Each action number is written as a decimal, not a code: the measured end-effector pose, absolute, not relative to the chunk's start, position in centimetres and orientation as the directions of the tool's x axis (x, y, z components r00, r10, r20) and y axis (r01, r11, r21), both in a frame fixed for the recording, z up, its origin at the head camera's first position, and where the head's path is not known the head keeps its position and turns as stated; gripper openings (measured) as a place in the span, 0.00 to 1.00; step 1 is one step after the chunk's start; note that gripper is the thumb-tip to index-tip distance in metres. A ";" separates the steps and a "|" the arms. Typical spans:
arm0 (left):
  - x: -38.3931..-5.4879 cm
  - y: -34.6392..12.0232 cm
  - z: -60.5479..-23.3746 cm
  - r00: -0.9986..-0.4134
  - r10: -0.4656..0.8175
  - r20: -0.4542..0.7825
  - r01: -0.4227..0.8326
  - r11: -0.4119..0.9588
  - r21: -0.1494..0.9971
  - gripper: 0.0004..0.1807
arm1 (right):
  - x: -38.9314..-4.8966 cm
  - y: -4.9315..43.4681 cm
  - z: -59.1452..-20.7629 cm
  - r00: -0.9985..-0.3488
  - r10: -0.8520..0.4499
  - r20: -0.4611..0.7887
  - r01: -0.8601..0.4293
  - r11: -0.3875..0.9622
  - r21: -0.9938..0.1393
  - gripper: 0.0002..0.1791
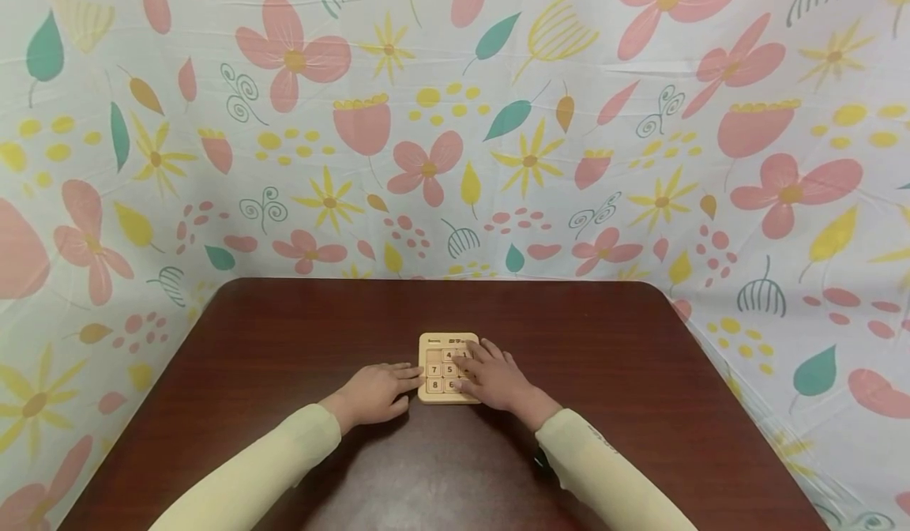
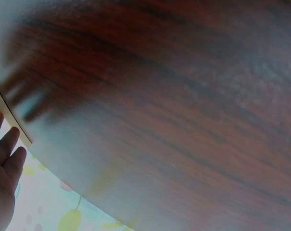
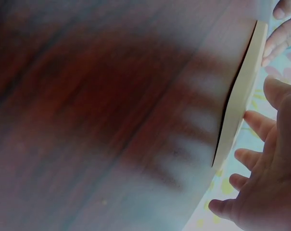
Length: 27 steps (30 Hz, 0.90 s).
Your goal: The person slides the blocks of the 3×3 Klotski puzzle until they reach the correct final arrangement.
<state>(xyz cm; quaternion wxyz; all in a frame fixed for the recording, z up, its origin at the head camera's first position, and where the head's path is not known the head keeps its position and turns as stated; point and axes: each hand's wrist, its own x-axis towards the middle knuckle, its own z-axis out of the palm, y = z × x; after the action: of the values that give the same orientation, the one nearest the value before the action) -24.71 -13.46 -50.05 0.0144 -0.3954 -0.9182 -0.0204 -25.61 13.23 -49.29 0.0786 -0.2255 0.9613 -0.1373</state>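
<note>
A wooden number sliding puzzle (image 1: 427, 395) lies flat on the dark table. Its tiles 4, 7, 5, 8 and 6 show, with a 1 partly covered; the top-left slot has no tile. My left hand (image 1: 374, 393) reaches the puzzle's left edge with fingertips, fingers extended. Spread over the right-hand tiles is my right hand (image 1: 500, 378), hiding several of them. In the right wrist view the index fingertip of the right hand (image 3: 265, 168) meets the puzzle (image 3: 239, 98), other fingers apart. The left wrist view shows the left hand (image 2: 3, 178) by the puzzle's edge (image 2: 13, 118).
The dark reddish-brown table (image 1: 306, 318) has a rounded far edge. A floral-printed cloth (image 1: 455, 120) hangs behind it and along both sides. A small dark object (image 1: 541, 458) shows beside the right sleeve.
</note>
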 end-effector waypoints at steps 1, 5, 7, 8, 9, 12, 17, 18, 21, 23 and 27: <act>-24.7 -13.5 -50.0 -0.686 0.726 0.044 0.727 0.686 0.026 0.25 | -25.7 13.2 -49.3 -0.886 -0.456 -0.087 -0.413 0.860 -0.301 0.29; -24.7 -13.5 -50.0 -0.684 0.728 0.042 0.729 0.684 0.023 0.25 | -25.7 13.2 -49.4 -0.885 -0.457 -0.088 -0.413 0.858 -0.307 0.29; -24.8 -13.6 -50.1 -0.682 0.730 0.041 0.731 0.682 0.020 0.25 | -25.8 13.1 -49.4 -0.885 -0.457 -0.092 -0.412 0.859 -0.305 0.30; -24.8 -13.6 -50.0 -0.682 0.731 0.040 0.732 0.681 0.020 0.25 | -25.8 13.1 -49.4 -0.885 -0.456 -0.095 -0.410 0.859 -0.306 0.30; -24.8 -13.6 -50.0 -0.679 0.733 0.041 0.734 0.679 0.017 0.25 | -25.8 13.1 -49.5 -0.885 -0.455 -0.096 -0.409 0.860 -0.307 0.30; -24.9 -13.6 -49.9 -0.672 0.739 0.041 0.740 0.672 0.014 0.25 | -25.8 13.0 -49.6 -0.886 -0.453 -0.102 -0.404 0.861 -0.308 0.30; -24.9 -13.5 -49.8 -0.670 0.742 0.038 0.743 0.669 0.025 0.26 | -25.8 12.9 -49.7 -0.883 -0.459 -0.097 -0.408 0.853 -0.326 0.30; -24.9 -13.5 -49.8 -0.670 0.741 0.038 0.742 0.670 0.026 0.26 | -25.8 12.8 -49.7 -0.882 -0.462 -0.094 -0.411 0.851 -0.327 0.30; -24.9 -13.5 -49.8 -0.671 0.741 0.035 0.742 0.670 0.026 0.26 | -25.8 12.8 -49.6 -0.878 -0.469 -0.093 -0.417 0.846 -0.332 0.30; -24.9 -13.5 -49.9 -0.669 0.742 0.033 0.743 0.669 0.025 0.26 | -25.8 12.7 -49.6 -0.875 -0.475 -0.094 -0.424 0.845 -0.324 0.29; -25.0 -13.6 -49.9 -0.666 0.745 0.036 0.746 0.666 0.027 0.26 | -25.9 12.5 -49.5 -0.869 -0.486 -0.089 -0.439 0.842 -0.314 0.29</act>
<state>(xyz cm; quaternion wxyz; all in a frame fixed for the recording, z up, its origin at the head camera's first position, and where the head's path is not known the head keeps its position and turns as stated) -25.03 -13.56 -49.94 0.0107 -0.4084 -0.9125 -0.0197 -25.88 12.46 -49.51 0.0828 -0.2420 0.9560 -0.1434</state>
